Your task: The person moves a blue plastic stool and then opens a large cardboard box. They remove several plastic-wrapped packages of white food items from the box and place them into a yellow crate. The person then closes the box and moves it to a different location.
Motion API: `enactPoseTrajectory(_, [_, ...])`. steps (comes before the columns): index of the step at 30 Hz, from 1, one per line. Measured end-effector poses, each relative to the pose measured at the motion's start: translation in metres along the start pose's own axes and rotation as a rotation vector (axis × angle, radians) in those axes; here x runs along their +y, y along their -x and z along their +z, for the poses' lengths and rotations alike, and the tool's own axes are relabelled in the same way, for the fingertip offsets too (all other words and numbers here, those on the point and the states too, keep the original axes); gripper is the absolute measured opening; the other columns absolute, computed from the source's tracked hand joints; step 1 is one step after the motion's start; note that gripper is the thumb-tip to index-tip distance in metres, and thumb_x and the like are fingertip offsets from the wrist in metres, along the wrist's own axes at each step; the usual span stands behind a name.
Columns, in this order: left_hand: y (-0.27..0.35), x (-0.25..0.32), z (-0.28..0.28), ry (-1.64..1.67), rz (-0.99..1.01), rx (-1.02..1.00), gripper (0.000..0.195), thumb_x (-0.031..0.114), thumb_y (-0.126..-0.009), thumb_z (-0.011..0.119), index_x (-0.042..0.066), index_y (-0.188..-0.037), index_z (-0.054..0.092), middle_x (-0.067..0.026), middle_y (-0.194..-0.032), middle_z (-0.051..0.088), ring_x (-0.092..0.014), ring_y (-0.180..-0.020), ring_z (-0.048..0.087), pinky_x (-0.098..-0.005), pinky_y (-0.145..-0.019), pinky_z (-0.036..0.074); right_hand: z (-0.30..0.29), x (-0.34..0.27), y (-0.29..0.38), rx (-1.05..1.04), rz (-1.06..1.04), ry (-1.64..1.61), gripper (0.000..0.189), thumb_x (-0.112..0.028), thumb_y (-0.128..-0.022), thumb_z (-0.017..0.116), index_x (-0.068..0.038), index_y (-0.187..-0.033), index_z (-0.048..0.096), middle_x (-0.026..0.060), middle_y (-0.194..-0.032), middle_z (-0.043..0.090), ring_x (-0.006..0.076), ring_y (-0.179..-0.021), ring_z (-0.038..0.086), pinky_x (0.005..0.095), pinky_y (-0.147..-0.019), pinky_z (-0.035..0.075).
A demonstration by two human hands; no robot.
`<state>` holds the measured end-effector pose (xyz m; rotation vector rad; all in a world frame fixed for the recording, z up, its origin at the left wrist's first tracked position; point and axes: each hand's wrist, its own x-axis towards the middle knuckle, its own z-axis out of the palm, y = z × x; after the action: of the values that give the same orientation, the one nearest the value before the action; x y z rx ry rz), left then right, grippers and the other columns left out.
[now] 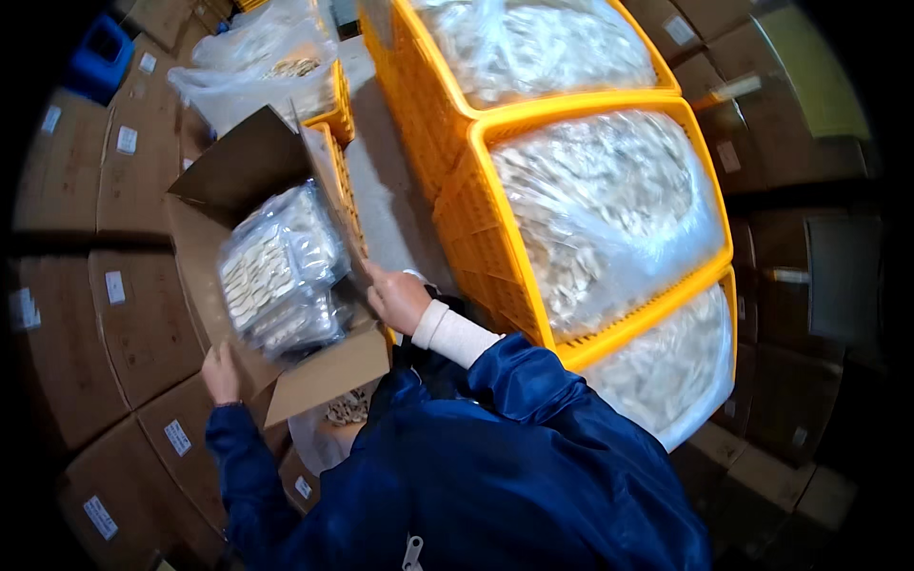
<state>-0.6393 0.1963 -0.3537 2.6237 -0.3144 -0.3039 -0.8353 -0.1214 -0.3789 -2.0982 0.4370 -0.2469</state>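
In front of me is a cardboard box (314, 389) with its flaps raised or folded outward. Clear plastic packs of pale sliced pieces (260, 278), perhaps dried mushrooms, are piled inside it. My left hand (221, 372) grips the near left edge of the box, with part of the fingers hidden behind the cardboard. On the other side, my right hand (398, 298) holds the right flap, thumb and fingers closed at its edge. The box appears to rest over a yellow plastic crate (343, 182), mostly hidden beneath it.
To the right, yellow crates (493, 250) hold clear bags of pale dried pieces (607, 193). Stacked cartons (136, 328) with labels line the left; more cartons (785, 400) stand right. Beyond the box lies an open plastic bag (243, 93). A blue container (100, 61) sits far left.
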Motion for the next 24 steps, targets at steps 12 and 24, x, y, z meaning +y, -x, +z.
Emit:
enactPoseTrajectory(12, [0.050,0.190,-0.151,0.055,0.360,0.134,0.038,0.028,-0.090,0.050,-0.006,-0.105,0.054,-0.0105,-0.099,0.057,-0.017,-0.093,0.052,-0.0257,-0.080,0.040,-0.192,-0.049,0.079,0.390,-0.347,-0.208,0.028,-0.014,-0.073,0.051,0.006,-0.092,0.053,0.0233,-0.067,0.055,0.0387,-0.061,0.055,0.0402,-0.056,0.045])
enactPoseTrajectory(24, [0.084,0.380,-0.109,-0.546,1.559,0.229,0.052,0.037,-0.089,0.039,0.007,-0.131,0.035,-0.0135,-0.132,0.036,-0.029,-0.122,0.035,-0.0417,-0.100,0.031,-0.391,-0.097,0.344,0.534,-0.303,0.736,0.003,-0.004,-0.069,0.058,-0.001,-0.069,0.060,0.0112,-0.064,0.056,0.0205,-0.058,0.056,0.0292,-0.053,0.045])
